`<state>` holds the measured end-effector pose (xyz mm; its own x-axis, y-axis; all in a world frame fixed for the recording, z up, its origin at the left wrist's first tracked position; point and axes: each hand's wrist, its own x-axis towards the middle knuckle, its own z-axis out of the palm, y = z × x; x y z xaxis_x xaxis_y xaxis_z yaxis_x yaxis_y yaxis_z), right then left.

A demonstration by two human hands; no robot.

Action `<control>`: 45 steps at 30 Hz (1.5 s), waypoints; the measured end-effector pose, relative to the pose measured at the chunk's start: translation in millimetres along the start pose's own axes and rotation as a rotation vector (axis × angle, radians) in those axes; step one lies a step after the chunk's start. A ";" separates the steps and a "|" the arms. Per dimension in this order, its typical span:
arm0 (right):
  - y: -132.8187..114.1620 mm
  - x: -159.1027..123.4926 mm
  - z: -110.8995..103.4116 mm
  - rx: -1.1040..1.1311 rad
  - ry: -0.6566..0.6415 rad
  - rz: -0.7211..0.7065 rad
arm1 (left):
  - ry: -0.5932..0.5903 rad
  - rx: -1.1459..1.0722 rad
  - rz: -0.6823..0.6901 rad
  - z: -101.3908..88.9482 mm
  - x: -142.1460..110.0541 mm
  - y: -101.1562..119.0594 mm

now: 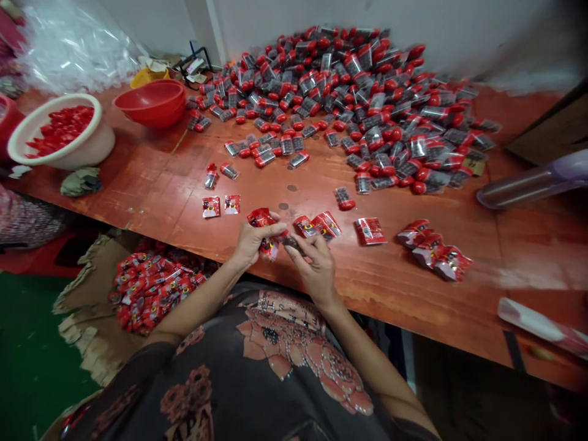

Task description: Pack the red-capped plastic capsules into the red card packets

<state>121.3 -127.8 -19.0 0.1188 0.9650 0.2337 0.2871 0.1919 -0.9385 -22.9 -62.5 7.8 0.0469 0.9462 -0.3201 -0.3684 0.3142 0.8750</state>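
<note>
At the table's front edge, my left hand point(250, 242) is closed on a red printed packet point(260, 217), and part of the packet hangs below its fingers. My right hand point(318, 264) pinches a small dark object point(290, 242) right beside that packet; its exact kind is too small to tell. Just beyond the right fingers lie overlapping red packets point(327, 225). A flat packet point(370, 231) and a fanned stack of packets point(434, 250) lie farther right. Two small red packets, one of them a square packet point(211, 207), rest to the left of my hands.
A big heap of clear containers with red caps point(321, 92) covers the back of the table point(160, 202). At left stand a white basin point(64, 153) of red pieces and a red bowl point(151, 104). Below the edge, a carton point(87, 275) holds filled red packets point(151, 288).
</note>
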 end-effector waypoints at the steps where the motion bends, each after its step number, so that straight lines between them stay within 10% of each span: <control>1: -0.2 0.3 0.5 0.021 0.007 0.028 | -0.009 0.006 -0.004 1.7 -1.1 -0.7; 11: 3.5 -0.3 12.6 0.410 0.059 0.290 | 0.056 -0.103 -0.044 14.6 -11.2 -11.8; 24: 11.2 -7.5 14.9 0.174 0.078 0.151 | 0.233 -0.144 0.052 30.7 -25.2 -28.4; 41: 4.1 -2.9 15.9 0.387 0.144 0.258 | 0.094 -0.019 0.050 20.4 -25.6 -17.8; 45: 7.7 0.8 9.3 0.358 -0.017 0.245 | 0.103 -0.061 0.037 16.4 -21.3 -14.2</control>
<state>114.8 -123.8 -28.4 0.1262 0.9920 -0.0087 -0.0958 0.0035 -0.9954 -3.4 -85.8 8.1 -0.0620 0.9431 -0.3267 -0.4244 0.2713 0.8639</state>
